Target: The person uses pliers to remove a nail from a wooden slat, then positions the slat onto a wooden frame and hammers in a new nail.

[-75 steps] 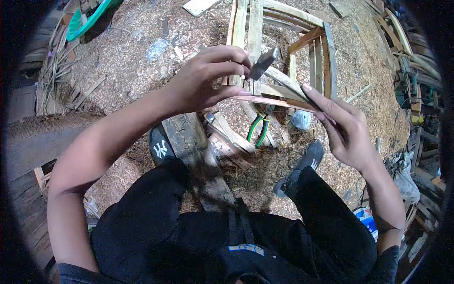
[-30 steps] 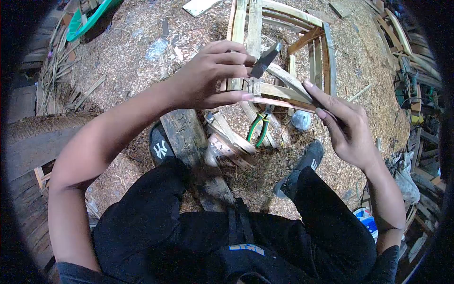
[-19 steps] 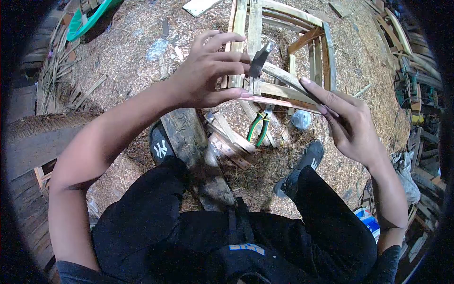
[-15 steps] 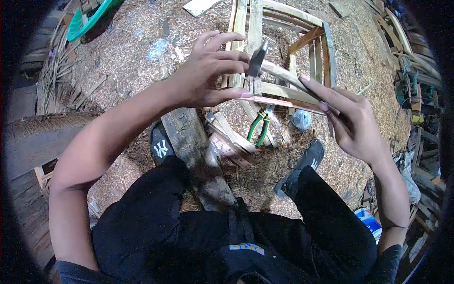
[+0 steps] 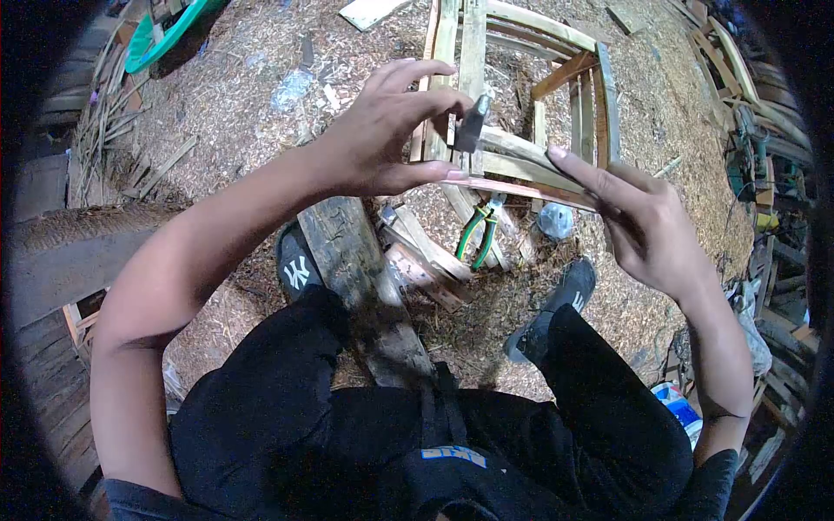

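Observation:
In the head view a hammer (image 5: 472,126) lies across the near side of a slatted wooden frame (image 5: 543,165), its metal head by my left fingers. My right hand (image 5: 638,213) is closed around the handle at the right. My left hand (image 5: 382,130) grips the frame's near left corner, thumb against the end of the pinkish near slat and fingers curled on the far side. Whether a nail sits between those fingertips I cannot make out. Below the frame, pliers (image 5: 478,234) with green and yellow handles rest among wood offcuts (image 5: 426,260).
A thick weathered plank (image 5: 356,278) runs between my legs, beside my left shoe (image 5: 297,265). A clear plastic bag (image 5: 554,220) lies near my right shoe (image 5: 560,300). Wood shavings cover the ground. A green basin (image 5: 174,39) stands far left, and scrap wood piles line both sides.
The hammer head has dropped slightly closer to the near slat. My left index finger has bent more beside it. The frame has barely shifted.

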`<action>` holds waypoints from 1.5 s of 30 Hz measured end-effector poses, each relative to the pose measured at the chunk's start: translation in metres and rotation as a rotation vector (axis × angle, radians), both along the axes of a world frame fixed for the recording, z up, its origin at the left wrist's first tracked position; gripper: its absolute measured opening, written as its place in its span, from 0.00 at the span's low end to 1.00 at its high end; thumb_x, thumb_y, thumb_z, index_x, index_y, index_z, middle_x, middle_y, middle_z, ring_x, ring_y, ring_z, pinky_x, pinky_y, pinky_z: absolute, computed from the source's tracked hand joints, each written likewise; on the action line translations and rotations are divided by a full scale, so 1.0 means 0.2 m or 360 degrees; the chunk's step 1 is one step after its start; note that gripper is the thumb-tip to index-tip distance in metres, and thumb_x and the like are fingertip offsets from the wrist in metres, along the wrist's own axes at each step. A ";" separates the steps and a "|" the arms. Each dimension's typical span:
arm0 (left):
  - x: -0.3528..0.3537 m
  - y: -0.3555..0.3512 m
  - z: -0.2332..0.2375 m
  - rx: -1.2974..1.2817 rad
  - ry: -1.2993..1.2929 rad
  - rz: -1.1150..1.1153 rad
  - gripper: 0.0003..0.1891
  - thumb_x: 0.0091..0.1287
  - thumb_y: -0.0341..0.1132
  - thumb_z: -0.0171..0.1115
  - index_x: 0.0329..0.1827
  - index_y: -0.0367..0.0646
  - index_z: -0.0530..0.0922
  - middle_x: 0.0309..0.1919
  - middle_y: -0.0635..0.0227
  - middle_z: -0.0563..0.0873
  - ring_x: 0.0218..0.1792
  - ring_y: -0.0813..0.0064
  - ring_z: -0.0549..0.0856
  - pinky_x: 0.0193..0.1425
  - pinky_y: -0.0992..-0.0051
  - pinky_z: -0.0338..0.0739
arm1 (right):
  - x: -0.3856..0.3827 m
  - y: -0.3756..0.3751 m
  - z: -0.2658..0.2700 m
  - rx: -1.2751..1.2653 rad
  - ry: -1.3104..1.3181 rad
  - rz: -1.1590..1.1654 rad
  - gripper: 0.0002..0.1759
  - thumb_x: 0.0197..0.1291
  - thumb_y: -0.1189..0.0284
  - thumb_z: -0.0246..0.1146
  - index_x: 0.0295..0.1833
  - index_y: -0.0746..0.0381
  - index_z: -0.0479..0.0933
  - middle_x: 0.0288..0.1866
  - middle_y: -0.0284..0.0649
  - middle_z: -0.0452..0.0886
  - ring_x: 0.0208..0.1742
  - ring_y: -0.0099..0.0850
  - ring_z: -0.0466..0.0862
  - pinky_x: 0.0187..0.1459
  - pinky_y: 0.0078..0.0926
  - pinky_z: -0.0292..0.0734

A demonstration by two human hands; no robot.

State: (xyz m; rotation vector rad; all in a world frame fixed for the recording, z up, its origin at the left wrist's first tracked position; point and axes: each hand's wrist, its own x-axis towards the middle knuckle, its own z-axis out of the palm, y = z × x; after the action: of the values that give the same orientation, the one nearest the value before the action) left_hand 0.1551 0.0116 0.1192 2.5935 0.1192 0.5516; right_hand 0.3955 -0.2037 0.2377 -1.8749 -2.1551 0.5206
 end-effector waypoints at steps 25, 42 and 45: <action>0.01 0.00 -0.03 -0.0110 -0.0071 0.0012 0.36 0.55 0.38 0.83 0.68 0.49 0.77 0.66 0.58 0.80 0.76 0.49 0.70 0.78 0.51 0.65 | 0.00 -0.01 -0.05 -0.0126 0.0049 -0.0028 0.37 0.67 0.87 0.58 0.78 0.47 0.74 0.42 0.48 0.88 0.35 0.34 0.84 0.37 0.39 0.82; 0.01 0.01 -0.02 -0.0111 0.0012 -0.0081 0.38 0.54 0.32 0.82 0.71 0.50 0.76 0.66 0.68 0.81 0.78 0.50 0.67 0.82 0.53 0.63 | 0.05 -0.05 -0.09 -0.0029 -0.0279 0.0208 0.45 0.54 0.89 0.63 0.78 0.46 0.75 0.35 0.47 0.79 0.28 0.41 0.79 0.32 0.42 0.77; 0.01 0.01 -0.02 -0.0154 -0.0013 -0.0090 0.39 0.54 0.32 0.82 0.71 0.49 0.75 0.66 0.68 0.81 0.79 0.50 0.67 0.82 0.52 0.64 | 0.04 -0.05 -0.09 0.0060 -0.0207 0.0132 0.44 0.55 0.88 0.63 0.78 0.46 0.75 0.35 0.46 0.79 0.25 0.41 0.78 0.29 0.42 0.77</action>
State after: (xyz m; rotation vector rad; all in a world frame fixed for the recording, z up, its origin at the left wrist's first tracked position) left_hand 0.1572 0.0137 0.1145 2.4922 0.0680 0.5232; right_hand 0.4035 -0.2129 0.2201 -1.8534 -2.3166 0.3808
